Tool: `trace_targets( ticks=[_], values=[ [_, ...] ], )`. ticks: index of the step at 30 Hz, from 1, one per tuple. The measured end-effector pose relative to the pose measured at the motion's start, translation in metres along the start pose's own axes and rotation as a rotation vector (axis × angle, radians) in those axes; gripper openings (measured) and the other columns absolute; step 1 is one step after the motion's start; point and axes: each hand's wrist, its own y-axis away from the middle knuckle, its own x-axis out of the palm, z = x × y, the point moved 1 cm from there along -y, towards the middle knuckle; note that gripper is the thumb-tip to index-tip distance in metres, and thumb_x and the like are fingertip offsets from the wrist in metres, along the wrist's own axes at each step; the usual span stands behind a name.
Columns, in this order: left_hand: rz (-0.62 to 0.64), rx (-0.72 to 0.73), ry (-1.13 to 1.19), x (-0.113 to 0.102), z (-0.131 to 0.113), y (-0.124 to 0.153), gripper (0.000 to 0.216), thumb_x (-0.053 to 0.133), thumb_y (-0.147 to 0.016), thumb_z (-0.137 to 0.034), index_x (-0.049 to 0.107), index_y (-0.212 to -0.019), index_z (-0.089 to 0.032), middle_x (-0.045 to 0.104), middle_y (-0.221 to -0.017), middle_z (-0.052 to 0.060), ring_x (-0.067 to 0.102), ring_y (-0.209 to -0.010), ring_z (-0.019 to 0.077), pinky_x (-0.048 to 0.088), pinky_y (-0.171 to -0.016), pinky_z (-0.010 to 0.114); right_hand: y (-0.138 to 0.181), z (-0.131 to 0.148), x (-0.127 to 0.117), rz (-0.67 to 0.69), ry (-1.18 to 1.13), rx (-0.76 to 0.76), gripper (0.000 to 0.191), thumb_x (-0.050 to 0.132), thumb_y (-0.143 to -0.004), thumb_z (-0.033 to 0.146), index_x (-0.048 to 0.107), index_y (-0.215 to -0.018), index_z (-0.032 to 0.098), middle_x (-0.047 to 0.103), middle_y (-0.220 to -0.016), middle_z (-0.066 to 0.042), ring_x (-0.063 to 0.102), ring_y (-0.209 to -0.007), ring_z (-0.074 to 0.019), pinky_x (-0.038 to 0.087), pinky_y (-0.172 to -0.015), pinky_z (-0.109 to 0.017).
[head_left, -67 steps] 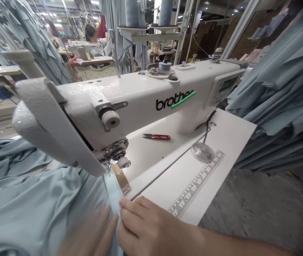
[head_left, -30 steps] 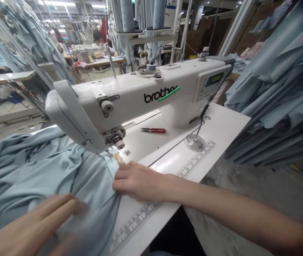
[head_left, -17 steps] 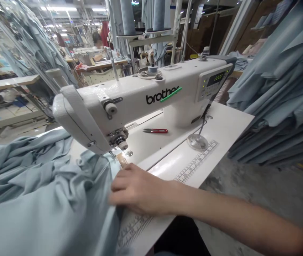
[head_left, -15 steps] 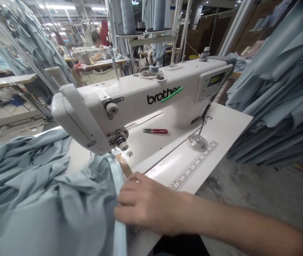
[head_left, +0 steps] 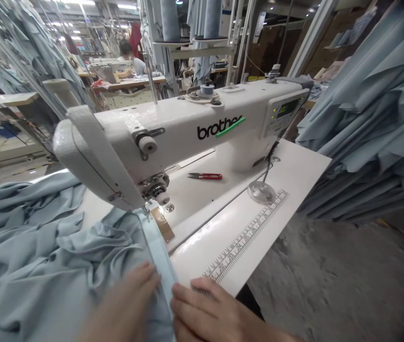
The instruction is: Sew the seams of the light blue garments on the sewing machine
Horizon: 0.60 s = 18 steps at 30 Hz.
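Note:
A white Brother sewing machine [head_left: 173,133] stands on a white table [head_left: 287,175]. Pale blue fabric [head_left: 45,247] is heaped at the left, and its folded hem strip [head_left: 157,249] runs from the presser foot toward me. My left hand [head_left: 123,308] lies flat on the fabric just left of the hem, fingers apart. My right hand [head_left: 216,316] rests with its fingers on the hem's right edge at the table's front. Neither hand grips anything that I can see.
Red thread snips [head_left: 205,176] lie on the machine bed behind the needle. A ruler strip [head_left: 248,237] is stuck along the table's front edge. Stacked blue fabric [head_left: 372,118] hangs at the right. Another person sits at a far table [head_left: 126,50].
My right hand has slid back from beside the presser foot to the table's front edge. My left hand has come back into view beside it on the fabric.

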Motion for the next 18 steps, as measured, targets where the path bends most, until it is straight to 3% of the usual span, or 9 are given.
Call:
trace_targets(
  ticks=[3,6,9,11,15,18],
  values=[
    [-0.033,0.042,-0.126,0.013,-0.012,-0.006,0.056,0.034,-0.089,-0.023,0.037,-0.145,-0.017,0.051,-0.145,0.004,0.055,-0.126,0.0139,0.046,-0.104,0.02,0.0,0.001,-0.001,-0.024,-0.009,0.02,0.032,0.043,-0.098,0.008,0.069,-0.08,0.016,0.073,-0.096,-0.001,0.062,-0.111,-0.0144,0.053,-0.09,-0.027],
    [0.05,-0.057,-0.199,0.011,-0.005,-0.005,0.056,0.037,-0.089,-0.023,0.038,-0.145,-0.025,0.055,-0.141,0.004,0.06,-0.12,0.0191,0.053,-0.095,0.027,0.004,0.002,0.0,0.009,-0.012,0.032,0.037,0.039,-0.101,0.009,0.069,-0.081,0.017,0.072,-0.101,0.0,0.06,-0.115,-0.0141,0.054,-0.091,-0.028],
    [0.124,-0.12,-0.17,0.001,0.003,-0.01,0.06,0.043,-0.088,-0.023,0.034,-0.146,-0.031,0.053,-0.142,0.003,0.06,-0.12,0.0219,0.054,-0.096,0.031,0.007,0.003,0.002,0.021,-0.011,0.031,0.035,0.041,-0.102,0.01,0.069,-0.083,0.017,0.072,-0.105,0.001,0.058,-0.118,-0.0128,0.053,-0.091,-0.027],
    [0.17,-0.095,-0.162,-0.002,0.003,-0.021,0.063,0.041,-0.088,-0.022,0.028,-0.15,-0.025,0.05,-0.145,0.006,0.058,-0.124,0.0216,0.052,-0.1,0.031,0.009,0.002,0.003,0.015,0.0,0.03,0.032,0.043,-0.101,0.01,0.069,-0.085,0.018,0.072,-0.104,0.002,0.059,-0.117,-0.0129,0.053,-0.091,-0.027],
    [0.162,0.029,-0.288,0.001,0.008,-0.042,0.07,0.035,-0.089,-0.015,0.009,-0.153,-0.009,0.061,-0.131,0.015,0.064,-0.115,0.0226,0.055,-0.095,0.032,0.01,0.0,0.004,0.023,0.011,0.046,0.034,0.041,-0.102,0.011,0.068,-0.082,0.019,0.072,-0.104,0.001,0.058,-0.118,-0.0136,0.053,-0.091,-0.029],
    [0.198,0.01,-0.238,0.003,0.022,-0.037,0.07,0.04,-0.09,-0.023,0.012,-0.153,-0.017,0.057,-0.138,0.011,0.064,-0.115,0.0219,0.052,-0.098,0.03,0.01,0.0,0.006,0.006,0.011,0.064,0.035,0.042,-0.101,0.01,0.066,-0.077,0.019,0.072,-0.101,0.003,0.059,-0.116,-0.0125,0.054,-0.088,-0.027]
  ],
)
